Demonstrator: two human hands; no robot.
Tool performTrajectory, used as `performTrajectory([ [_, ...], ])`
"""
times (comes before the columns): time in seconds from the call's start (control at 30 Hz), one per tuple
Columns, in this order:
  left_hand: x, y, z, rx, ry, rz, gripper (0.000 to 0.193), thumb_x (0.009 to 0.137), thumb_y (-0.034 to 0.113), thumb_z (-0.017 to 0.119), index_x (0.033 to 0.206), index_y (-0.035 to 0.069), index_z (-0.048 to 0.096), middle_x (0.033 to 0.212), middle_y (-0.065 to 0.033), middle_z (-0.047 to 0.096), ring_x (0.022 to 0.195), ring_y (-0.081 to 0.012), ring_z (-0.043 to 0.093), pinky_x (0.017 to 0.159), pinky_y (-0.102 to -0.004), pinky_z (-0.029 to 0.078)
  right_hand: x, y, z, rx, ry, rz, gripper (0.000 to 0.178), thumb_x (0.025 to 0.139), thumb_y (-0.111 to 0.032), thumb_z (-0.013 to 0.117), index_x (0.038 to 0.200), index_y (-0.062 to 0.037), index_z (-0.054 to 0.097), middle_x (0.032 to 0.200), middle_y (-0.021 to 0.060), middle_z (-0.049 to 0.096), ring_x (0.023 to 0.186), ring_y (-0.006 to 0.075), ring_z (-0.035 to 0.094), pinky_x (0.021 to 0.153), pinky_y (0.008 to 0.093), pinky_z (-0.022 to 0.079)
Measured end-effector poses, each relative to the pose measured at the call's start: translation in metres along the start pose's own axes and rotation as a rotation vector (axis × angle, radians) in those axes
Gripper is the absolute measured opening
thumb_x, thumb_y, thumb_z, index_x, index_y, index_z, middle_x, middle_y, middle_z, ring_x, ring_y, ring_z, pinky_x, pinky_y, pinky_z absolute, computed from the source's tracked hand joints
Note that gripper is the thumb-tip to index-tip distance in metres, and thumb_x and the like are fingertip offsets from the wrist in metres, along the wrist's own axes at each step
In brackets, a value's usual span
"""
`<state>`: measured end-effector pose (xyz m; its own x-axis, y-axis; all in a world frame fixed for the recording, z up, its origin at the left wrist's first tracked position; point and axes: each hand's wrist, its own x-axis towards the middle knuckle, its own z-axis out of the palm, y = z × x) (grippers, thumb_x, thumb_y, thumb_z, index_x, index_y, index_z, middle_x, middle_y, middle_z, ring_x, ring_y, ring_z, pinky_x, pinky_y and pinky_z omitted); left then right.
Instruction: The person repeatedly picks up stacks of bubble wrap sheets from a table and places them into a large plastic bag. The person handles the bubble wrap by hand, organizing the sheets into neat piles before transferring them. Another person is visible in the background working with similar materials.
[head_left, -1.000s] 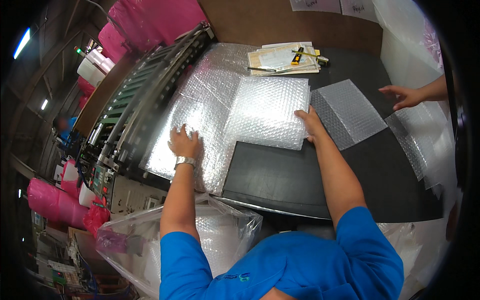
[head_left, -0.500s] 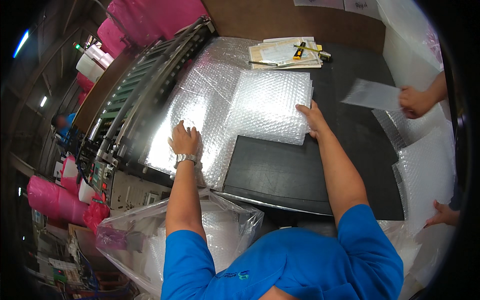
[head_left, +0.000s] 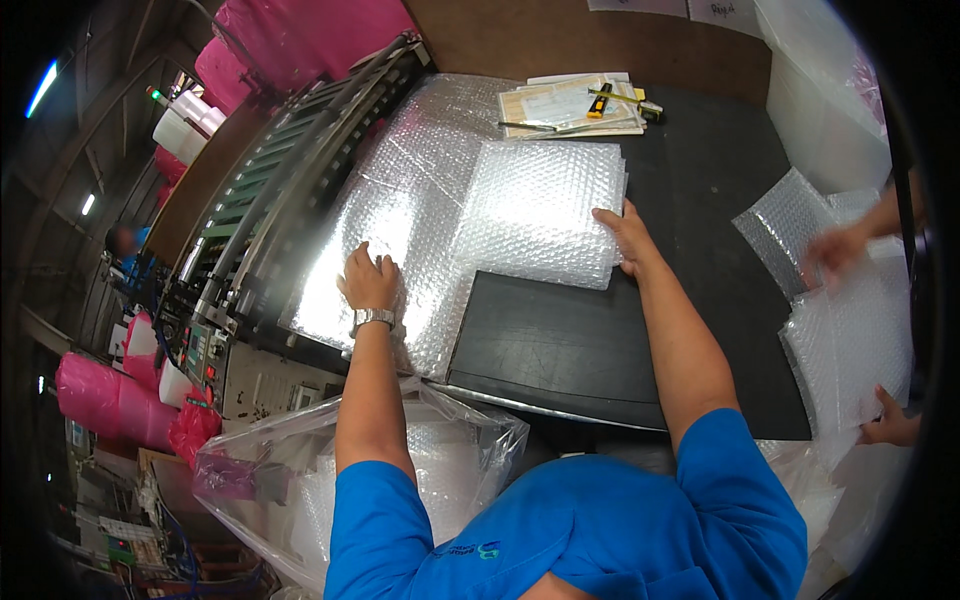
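Note:
My left hand (head_left: pixel 370 281), with a watch on the wrist, lies flat with fingers spread on a wide sheet of bubble wrap (head_left: pixel 390 230) that comes off the machine at the left. My right hand (head_left: pixel 625 236) rests against the right edge of a stack of cut bubble wrap sheets (head_left: pixel 540 210) lying on the black table (head_left: pixel 560 340). Neither hand grips anything.
A machine with green rollers (head_left: pixel 270 190) runs along the left. Papers, a pen and a yellow cutter (head_left: pixel 585 100) lie at the table's far side. Another person's hands (head_left: pixel 840 250) handle bubble wrap pieces (head_left: pixel 850 340) at the right. A clear bag of wrap (head_left: pixel 300 480) hangs below the table.
The other person's hands and their bubble wrap pieces have shifted down at the right. My own hands have stayed on the sheet and the stack.

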<state>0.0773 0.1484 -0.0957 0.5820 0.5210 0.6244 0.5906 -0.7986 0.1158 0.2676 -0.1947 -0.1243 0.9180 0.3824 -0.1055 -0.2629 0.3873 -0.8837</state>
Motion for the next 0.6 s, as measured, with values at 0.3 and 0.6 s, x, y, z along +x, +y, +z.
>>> performTrajectory([
  [0.3,0.0007,0.0001,-0.0007,-0.02,-0.003,-0.013,0.044,0.076,0.03,0.053,0.115,0.01,0.049,0.115,-0.0077,0.051,0.109,-0.0242,0.046,0.097,-0.0515,0.023,0.004,0.0023,-0.0018,0.016,-0.002,0.001,0.073,0.073,-0.008,0.065,0.129,0.0012,0.02,0.113,0.0184,0.048,0.095,0.0261,0.053,0.078,0.0376,0.047],
  [0.6,0.0004,0.0006,-0.0035,-0.097,0.051,-0.033,0.049,0.074,0.027,0.055,0.116,0.005,0.045,0.109,-0.0149,0.052,0.102,-0.03,0.047,0.094,-0.0475,0.028,0.0015,-0.0003,-0.0001,-0.004,-0.005,0.014,0.073,0.073,-0.008,0.065,0.13,0.0006,0.02,0.113,0.0185,0.048,0.095,0.0257,0.054,0.077,0.0372,0.048],
])
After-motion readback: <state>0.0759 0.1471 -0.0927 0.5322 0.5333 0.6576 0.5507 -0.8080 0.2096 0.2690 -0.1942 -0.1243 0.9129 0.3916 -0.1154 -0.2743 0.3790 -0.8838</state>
